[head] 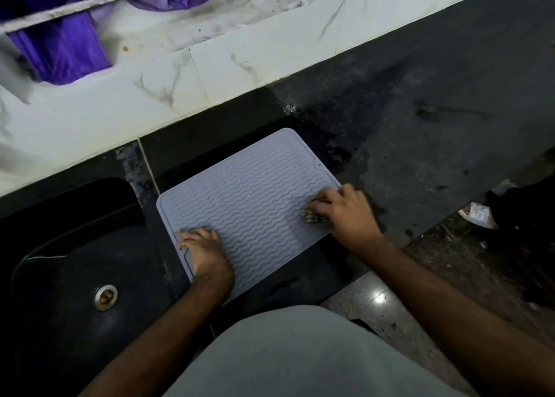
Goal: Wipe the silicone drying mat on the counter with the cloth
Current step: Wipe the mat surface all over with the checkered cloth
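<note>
dark counter (420,126) — left hand (201,246) flat on mat (249,204); right hand (345,210) grips cloth (313,215), mostly hidden.

The bench (435,102) lies bare to the right of the mat (246,204), open along to the right end, with only wet patches. Behind, the tiled wall (240,60) closes the bench's back edge. At the left the sink (90,276) drops away just beside the mat. The hands sit on the mat's near corners: left hand (204,249) at the sink-side edge, right hand (345,210) at the right edge.
</note>
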`<state>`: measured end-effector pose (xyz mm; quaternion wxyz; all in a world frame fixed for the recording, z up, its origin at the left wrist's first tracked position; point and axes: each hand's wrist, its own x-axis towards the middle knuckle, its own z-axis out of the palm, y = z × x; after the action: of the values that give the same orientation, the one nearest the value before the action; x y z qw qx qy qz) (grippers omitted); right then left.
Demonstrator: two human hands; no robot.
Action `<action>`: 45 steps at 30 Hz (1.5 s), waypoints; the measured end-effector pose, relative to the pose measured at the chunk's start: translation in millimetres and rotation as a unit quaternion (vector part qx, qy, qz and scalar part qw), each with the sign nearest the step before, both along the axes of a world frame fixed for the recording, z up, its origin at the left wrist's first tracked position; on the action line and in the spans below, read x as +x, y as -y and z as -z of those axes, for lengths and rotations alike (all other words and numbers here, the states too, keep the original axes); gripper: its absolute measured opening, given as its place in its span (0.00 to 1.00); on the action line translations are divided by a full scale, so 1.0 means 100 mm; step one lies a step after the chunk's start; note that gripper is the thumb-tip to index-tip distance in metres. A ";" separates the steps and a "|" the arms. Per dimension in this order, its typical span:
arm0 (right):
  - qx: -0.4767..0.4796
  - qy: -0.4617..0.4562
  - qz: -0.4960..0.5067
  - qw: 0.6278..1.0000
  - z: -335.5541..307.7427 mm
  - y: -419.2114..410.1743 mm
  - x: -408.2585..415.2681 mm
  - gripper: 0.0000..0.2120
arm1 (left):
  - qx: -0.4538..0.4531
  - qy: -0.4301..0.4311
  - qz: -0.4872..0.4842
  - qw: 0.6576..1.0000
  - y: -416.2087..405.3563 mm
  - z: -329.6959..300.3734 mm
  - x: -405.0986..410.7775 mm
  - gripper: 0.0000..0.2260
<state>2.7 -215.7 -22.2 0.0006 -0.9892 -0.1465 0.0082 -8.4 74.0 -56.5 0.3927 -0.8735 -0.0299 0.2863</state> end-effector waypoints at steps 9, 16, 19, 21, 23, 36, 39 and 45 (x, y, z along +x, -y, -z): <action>-0.041 -0.043 -0.046 0.997 0.11 0.11 0.04 0.27 | -0.026 0.002 0.006 1.000 0.01 -0.12 -0.03 0.33; 0.018 -0.004 0.083 0.996 0.02 0.27 0.01 0.29 | -0.097 0.005 0.024 0.995 -0.09 -0.28 -0.12 0.42; 0.025 -0.029 -0.090 0.995 0.08 -0.02 -0.16 0.29 | -0.103 -0.002 0.015 0.995 -0.11 -0.29 -0.12 0.47; -0.010 -0.053 -0.157 0.986 0.17 -0.13 -0.28 0.26 | -0.103 -0.003 0.019 0.995 -0.09 -0.31 -0.11 0.46; -0.010 -0.065 -0.127 0.990 0.20 -0.07 -0.29 0.28 | -0.100 -0.006 0.021 0.995 -0.07 -0.34 -0.10 0.46; -0.057 -0.003 0.085 0.995 -0.05 0.35 -0.05 0.26 | -0.081 -0.008 0.015 0.997 -0.05 -0.34 -0.11 0.45; -0.033 -0.041 -0.059 0.997 0.05 0.00 -0.26 0.28 | -0.071 -0.015 0.006 0.997 -0.01 -0.32 -0.07 0.45; -0.056 -0.057 -0.043 0.996 0.11 0.16 -0.30 0.29 | -0.055 -0.017 0.003 0.998 0.00 -0.26 -0.06 0.49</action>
<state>-27.5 -232.1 -33.7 -0.0465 -0.9785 -0.1877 0.0723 -14.3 73.8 -30.4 0.3455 -0.8888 -0.0044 0.3011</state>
